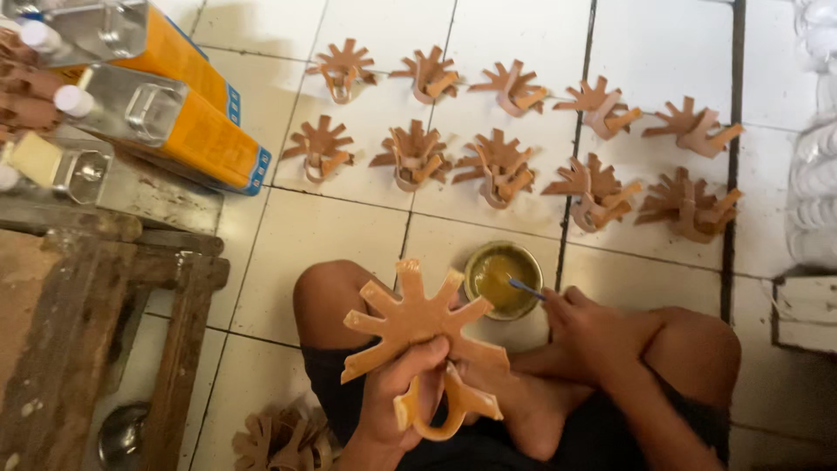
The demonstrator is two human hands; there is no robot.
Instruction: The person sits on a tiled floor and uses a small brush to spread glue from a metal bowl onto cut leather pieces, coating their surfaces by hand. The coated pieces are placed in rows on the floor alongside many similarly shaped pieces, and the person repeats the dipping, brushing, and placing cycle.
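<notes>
We see left hand clamped on star-shaped cutout; right hand pinching brush, tip in glue tin just right of cutout.

head view, steeply downward, close over floor

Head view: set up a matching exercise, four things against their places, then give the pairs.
Things:
1. Tan star-shaped leather piece
2. Round tin of yellowish glue
3. Orange-labelled clear bottles
4. Rows of brown star-shaped pieces

Places:
A. Top left, lying on their sides
B. In the left hand
C. On the white tiles, farther from the person
D. On the floor, where the right hand dips a thin stick

Pairs: 1-B, 2-D, 3-A, 4-C
</notes>
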